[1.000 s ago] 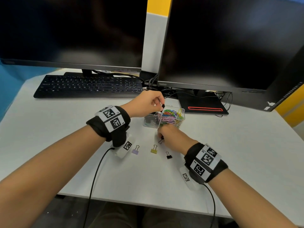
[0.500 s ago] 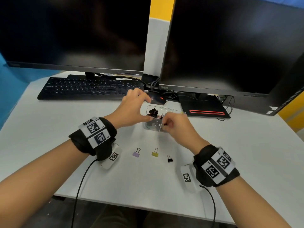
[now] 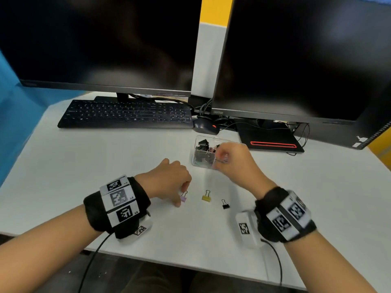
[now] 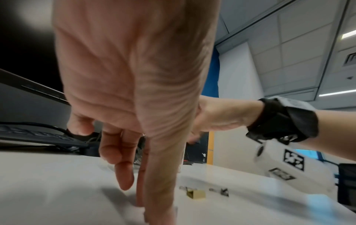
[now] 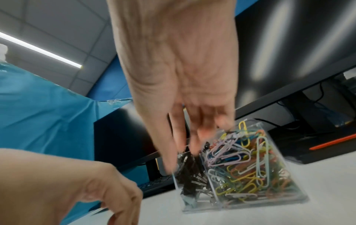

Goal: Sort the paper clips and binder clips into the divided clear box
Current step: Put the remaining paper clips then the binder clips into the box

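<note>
Down from the clear box (image 3: pixel 211 154) has come the left hand (image 3: pixel 167 179), thumb and forefinger now pinching the purple binder clip (image 3: pixel 183 197) on the desk. Right hand (image 3: pixel 232 160) hovers over the box, fingers blurred; yellow clip (image 3: pixel 206 196) lies just beside the left fingertips.
</note>
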`<state>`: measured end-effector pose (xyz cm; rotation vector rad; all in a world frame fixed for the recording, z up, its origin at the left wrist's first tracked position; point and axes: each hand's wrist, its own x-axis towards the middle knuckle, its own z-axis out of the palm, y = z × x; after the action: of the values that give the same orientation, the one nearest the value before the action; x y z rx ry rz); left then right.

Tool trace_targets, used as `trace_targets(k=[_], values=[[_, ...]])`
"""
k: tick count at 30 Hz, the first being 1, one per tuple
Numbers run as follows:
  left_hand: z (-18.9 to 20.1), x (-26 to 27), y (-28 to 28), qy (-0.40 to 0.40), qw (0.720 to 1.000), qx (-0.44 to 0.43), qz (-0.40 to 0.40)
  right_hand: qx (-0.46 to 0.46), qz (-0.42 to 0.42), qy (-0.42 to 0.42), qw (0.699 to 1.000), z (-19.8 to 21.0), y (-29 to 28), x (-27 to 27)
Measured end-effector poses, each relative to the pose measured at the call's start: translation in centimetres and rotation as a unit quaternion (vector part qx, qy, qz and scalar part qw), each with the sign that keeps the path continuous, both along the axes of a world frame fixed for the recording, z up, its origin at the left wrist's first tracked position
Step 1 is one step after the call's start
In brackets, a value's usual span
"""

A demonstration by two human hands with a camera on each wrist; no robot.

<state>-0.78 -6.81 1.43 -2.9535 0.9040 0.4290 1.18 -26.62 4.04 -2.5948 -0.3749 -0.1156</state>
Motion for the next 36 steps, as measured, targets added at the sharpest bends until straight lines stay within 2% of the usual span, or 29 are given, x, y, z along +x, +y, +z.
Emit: trace_targets(k=[3, 6, 10, 13, 16, 19, 23, 27, 31, 34, 36], values=[[-0.5, 0.2, -0.3, 0.000, 1.000, -0.024, -0.009, -0.160, 0.033, 0.169, 0.972, -1.0, -1.2, -2.9], [-0.8, 0.5, -0.6, -0.001, 0.999, -0.038, -0.018, -0.214, 0.030, 0.215, 0.952, -2.1, -1.4, -4.1], [-0.6, 0.6, -0.4, -0.023, 0.997, -0.071, -0.021, -0.229, 0.022, 0.186, 0.955, -2.2, -1.1, -4.2], [1.0, 1.1, 0.7, -0.031, 0.989, -0.146, -0.005, -0.236, 0.033, 0.169, 0.956, -2.3, -1.3, -4.1], [3.5, 2.1, 1.3, -0.071, 0.967, -0.242, 0.013, -0.239, 0.041, 0.161, 0.957, -2.4, -1.5, -4.0], [4.8, 3.9, 0.7, -0.140, 0.939, -0.314, 0.030, -0.180, 0.025, 0.144, 0.973, -2.1, -1.6, -3.7], [4.3, 6.3, -1.2, -0.166, 0.938, -0.299, 0.054, -0.064, 0.001, 0.048, 0.997, -0.9, -1.1, -2.7], [2.9, 7.2, -1.7, -0.164, 0.945, -0.267, 0.097, 0.058, -0.061, -0.045, 0.995, 0.8, -0.6, -0.9], [2.0, 6.9, -0.8, -0.179, 0.937, -0.269, 0.136, 0.067, -0.080, -0.080, 0.991, 1.3, 0.4, 1.6], [1.5, 6.7, -0.4, -0.132, 0.949, -0.248, 0.144, 0.040, -0.066, -0.053, 0.996, 1.1, 1.3, 2.7], [1.1, 6.8, -0.3, -0.114, 0.955, -0.232, 0.143, -0.001, -0.054, -0.078, 0.996, 0.9, 1.5, 2.4]])
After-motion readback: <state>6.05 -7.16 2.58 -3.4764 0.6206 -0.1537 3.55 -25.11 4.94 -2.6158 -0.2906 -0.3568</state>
